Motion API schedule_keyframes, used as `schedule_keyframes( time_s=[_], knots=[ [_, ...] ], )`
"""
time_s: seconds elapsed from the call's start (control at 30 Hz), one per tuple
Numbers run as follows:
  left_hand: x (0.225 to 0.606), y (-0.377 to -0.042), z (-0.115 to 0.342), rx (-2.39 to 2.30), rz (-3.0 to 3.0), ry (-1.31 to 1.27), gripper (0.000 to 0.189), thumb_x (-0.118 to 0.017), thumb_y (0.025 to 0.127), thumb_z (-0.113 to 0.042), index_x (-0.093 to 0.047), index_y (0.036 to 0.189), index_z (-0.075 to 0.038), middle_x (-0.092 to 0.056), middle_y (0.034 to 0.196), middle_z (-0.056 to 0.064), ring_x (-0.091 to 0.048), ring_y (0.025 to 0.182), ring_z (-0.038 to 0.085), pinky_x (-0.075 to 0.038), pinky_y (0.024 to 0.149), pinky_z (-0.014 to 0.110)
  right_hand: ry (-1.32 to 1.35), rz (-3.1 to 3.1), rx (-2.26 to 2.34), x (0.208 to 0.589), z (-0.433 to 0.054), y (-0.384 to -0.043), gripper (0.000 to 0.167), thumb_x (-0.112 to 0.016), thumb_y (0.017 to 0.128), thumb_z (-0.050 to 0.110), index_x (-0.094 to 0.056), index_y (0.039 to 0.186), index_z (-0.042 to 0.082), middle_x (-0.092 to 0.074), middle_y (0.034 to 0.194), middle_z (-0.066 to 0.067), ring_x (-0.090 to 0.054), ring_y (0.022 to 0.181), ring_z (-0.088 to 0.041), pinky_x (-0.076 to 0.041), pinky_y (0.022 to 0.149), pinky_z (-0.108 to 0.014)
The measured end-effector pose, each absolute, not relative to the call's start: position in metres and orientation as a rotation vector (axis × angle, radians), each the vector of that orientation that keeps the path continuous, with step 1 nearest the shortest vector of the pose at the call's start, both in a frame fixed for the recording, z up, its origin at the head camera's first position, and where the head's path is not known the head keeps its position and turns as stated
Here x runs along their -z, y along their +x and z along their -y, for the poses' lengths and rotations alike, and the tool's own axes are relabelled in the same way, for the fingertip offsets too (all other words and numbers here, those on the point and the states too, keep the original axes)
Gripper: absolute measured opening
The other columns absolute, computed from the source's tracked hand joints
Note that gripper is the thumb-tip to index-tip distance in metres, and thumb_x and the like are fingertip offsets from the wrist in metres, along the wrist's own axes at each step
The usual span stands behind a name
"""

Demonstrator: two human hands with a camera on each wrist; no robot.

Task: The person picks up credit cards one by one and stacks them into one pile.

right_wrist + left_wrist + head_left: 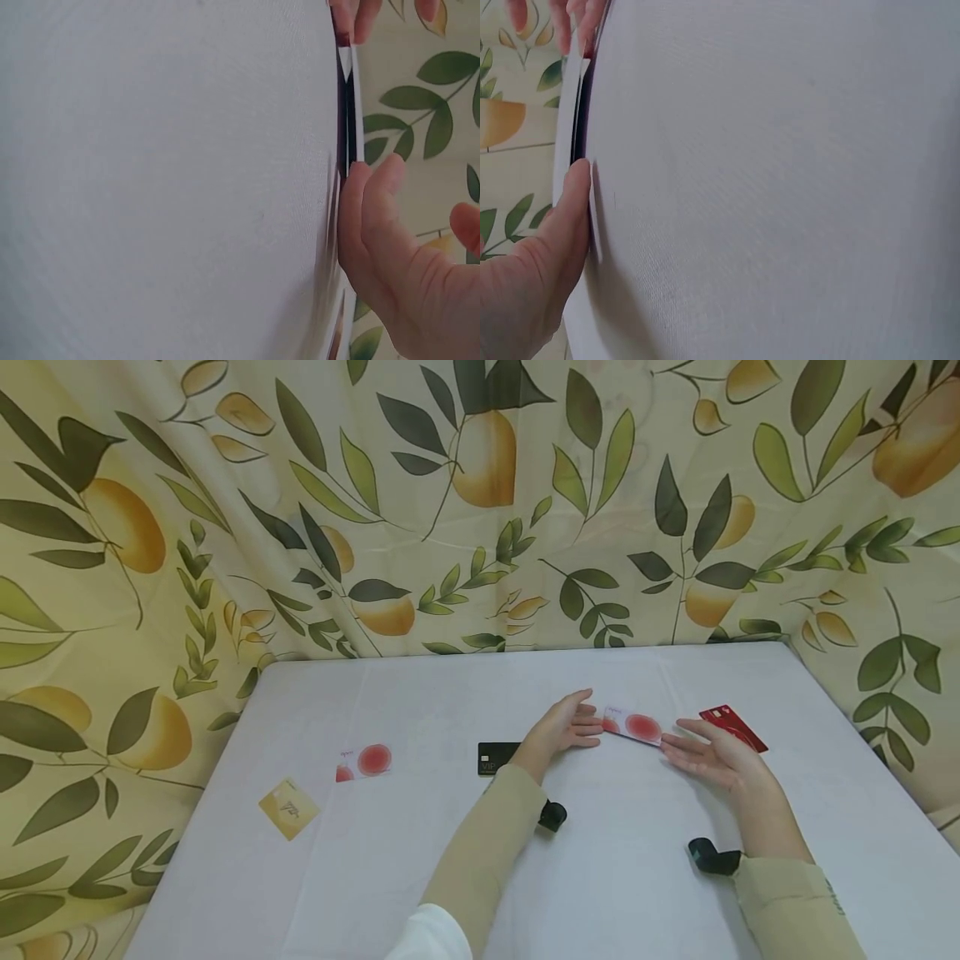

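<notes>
Our unclenched left hand [561,728] and right hand [718,757] touch the red-circled card [633,726] near the table's [435,693] far edge; uneven pressure could skew it.

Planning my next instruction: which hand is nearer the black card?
Left. In the head view, the left hand is just up and right of the black card; the right hand is much farther right, past the card between the hands.

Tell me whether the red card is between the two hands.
No, the red card lies beyond the right hand, partly hidden by it.
</notes>
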State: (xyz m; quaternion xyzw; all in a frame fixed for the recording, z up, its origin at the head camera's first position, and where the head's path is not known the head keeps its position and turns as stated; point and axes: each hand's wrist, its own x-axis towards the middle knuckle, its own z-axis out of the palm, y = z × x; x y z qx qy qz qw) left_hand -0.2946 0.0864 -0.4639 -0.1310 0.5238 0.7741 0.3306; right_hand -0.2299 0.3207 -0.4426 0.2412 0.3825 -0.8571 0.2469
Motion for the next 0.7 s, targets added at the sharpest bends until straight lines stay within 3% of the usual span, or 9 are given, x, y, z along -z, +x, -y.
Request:
schedule_keyframes(
  time_s=[0.2,0.37,0.7],
  knots=[
    [0.463,-0.293,-0.082,-1.990,-1.370,-0.361,0.058,-0.050,0.092,-0.037,-0.047,0.122,0.013,-0.058,0.109,0.023,-0.055,0.109,0.034,-0.043,0.094,0.049,0.585,-1.221,2.195,0.443,-0.318,-0.230,0.060,-0.055,0.091,0.033,-0.023,0.140,0.022,-0.068,0.091,-0.004,-0.064,0.091,-0.024,-0.042,0.098,-0.040],
    [0.459,-0.291,-0.081,-1.964,-1.347,-0.399,0.057,-0.052,0.091,-0.036,-0.050,0.118,0.014,-0.058,0.106,0.022,-0.053,0.110,0.034,-0.041,0.096,0.051,0.551,-1.166,2.248,0.443,-0.316,-0.225,0.032,-0.052,0.094,0.026,-0.040,0.121,0.015,-0.067,0.093,-0.006,-0.064,0.092,-0.028,-0.040,0.098,-0.045],
    [0.451,-0.286,-0.082,-1.909,-1.359,-0.464,0.052,-0.055,0.090,-0.035,-0.056,0.112,0.012,-0.053,0.086,0.013,-0.055,0.090,0.026,-0.042,0.097,0.046,0.525,-1.195,2.240,0.442,-0.313,-0.223,0.023,-0.051,0.094,0.023,-0.044,0.112,0.010,-0.066,0.094,-0.005,-0.064,0.092,-0.027,-0.041,0.097,-0.045]
  ],
)
